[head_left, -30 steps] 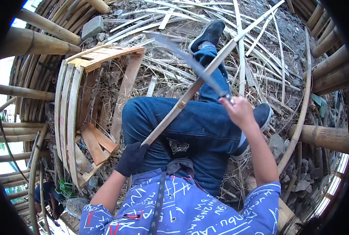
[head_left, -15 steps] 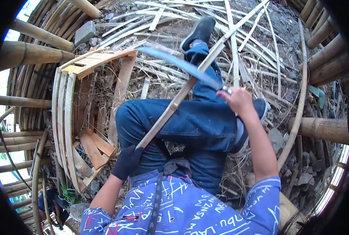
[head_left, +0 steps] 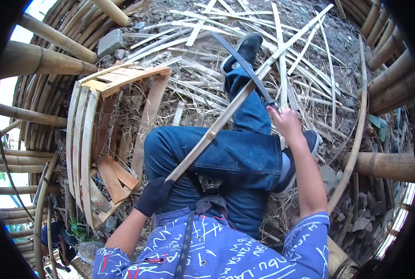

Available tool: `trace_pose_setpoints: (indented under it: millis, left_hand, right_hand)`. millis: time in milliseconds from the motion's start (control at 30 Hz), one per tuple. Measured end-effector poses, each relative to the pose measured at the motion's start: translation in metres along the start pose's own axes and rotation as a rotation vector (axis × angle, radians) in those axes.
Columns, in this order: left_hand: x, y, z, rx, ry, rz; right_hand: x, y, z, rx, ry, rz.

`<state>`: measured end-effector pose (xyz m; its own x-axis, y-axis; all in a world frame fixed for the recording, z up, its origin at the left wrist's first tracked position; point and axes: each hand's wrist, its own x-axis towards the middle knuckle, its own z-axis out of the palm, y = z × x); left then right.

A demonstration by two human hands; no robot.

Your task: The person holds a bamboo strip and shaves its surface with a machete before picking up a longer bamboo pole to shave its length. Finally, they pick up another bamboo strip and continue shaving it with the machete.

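Note:
My left hand, in a dark glove, grips the lower end of a long bamboo strip. The strip runs up and to the right across my bent leg. My right hand is bare and closed round the handle of a long-bladed knife. Its dark blade points up and to the left and crosses the strip above my shin; whether it touches cannot be told.
A wooden crate with loose boards lies at the left. Cut strips litter the ground ahead, near a grey block. Bamboo poles flank both sides. Another person is partly visible at lower left.
The knife blade has swung upward and nearer to the strip, and it looks less blurred. My right hand has moved slightly right and down. The view has shifted a little.

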<state>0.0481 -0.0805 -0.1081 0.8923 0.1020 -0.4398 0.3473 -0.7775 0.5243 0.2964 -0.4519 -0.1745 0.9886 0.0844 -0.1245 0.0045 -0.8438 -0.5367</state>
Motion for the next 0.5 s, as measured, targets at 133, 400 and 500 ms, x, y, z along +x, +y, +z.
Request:
trace_pose_setpoints:
  millis: [133, 400, 500]
  left_hand:
    - [0.0, 0.006, -0.003, -0.049, -0.007, -0.045]
    - [0.0, 0.009, -0.008, 0.013, 0.001, 0.024]
    - [-0.002, 0.006, -0.003, -0.064, -0.019, -0.053]
  right_hand:
    - [-0.03, -0.034, -0.019, -0.026, -0.171, -0.133]
    - [0.016, 0.02, -0.002, 0.107, 0.027, 0.004]
    - [-0.008, -0.007, -0.02, 0.126, -0.068, -0.047]
